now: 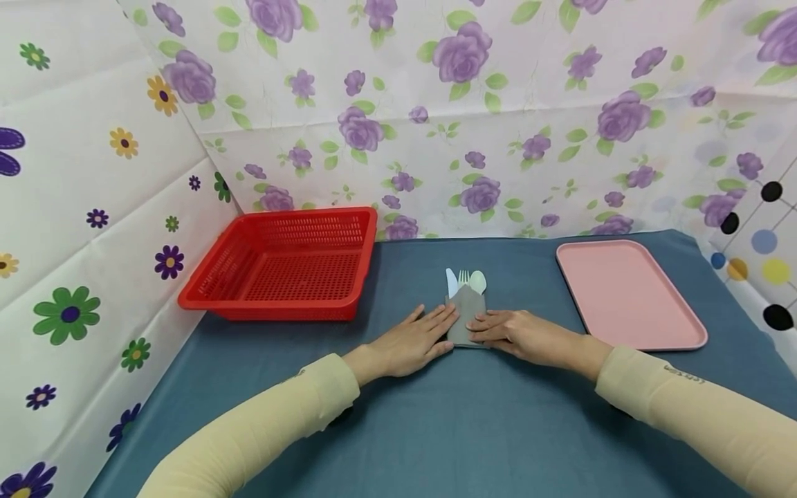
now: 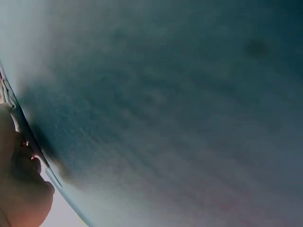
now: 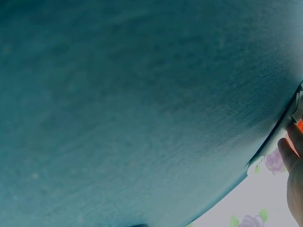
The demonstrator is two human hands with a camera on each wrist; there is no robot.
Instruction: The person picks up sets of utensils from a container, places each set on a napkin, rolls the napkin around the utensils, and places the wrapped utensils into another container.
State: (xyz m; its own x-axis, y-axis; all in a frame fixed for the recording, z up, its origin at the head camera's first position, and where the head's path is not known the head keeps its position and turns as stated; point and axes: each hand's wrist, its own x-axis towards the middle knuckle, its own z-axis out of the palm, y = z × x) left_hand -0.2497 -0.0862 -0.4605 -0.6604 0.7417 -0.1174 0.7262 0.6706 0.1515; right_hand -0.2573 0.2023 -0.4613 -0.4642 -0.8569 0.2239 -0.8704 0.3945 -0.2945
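A grey folded napkin lies on the blue-covered table in the head view. From its pointed top edge stick out the upper parts of a pale knife, a fork and a spoon; their lower parts are hidden in the napkin. My left hand rests its extended fingers on the napkin's left side. On the right side, the fingers of my right hand press the napkin, slightly bent. Both wrist views show mostly blue cloth, with a hand at the edge.
A red perforated basket stands at the back left. At the right lies a pink tray, behind my right forearm. Flowered sheets hang at the back and the left of the blue tablecloth.
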